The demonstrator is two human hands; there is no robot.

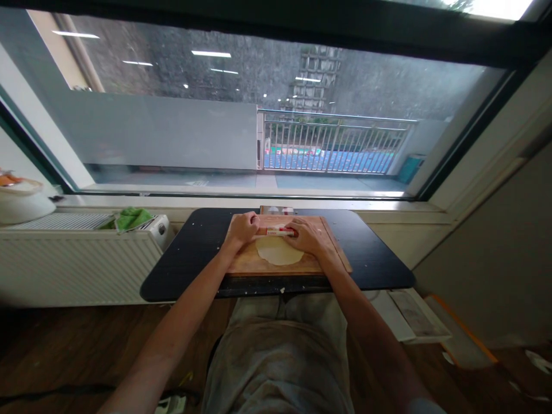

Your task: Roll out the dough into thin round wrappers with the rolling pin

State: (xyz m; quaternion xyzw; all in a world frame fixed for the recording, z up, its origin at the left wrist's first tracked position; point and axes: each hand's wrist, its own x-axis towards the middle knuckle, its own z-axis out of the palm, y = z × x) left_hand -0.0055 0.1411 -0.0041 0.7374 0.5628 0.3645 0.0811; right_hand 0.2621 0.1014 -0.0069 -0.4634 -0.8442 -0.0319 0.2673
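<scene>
A rolling pin (276, 231) with a red and white label lies crosswise over the wooden board (248, 266). My left hand (244, 227) is closed around its left end. On the right end my right hand (304, 234) rests with its fingers curled over the pin. A thin, roundish sheet of pale dough (279, 253) is spread on the board, its far edge at or under the pin. My hands partly hide both pin ends.
The board sits on a black table (172, 270) with small crumbs, before a large window. A small box (276, 210) stands behind the board. To the left is a white radiator (77, 261) with a green cloth (131, 218) on it.
</scene>
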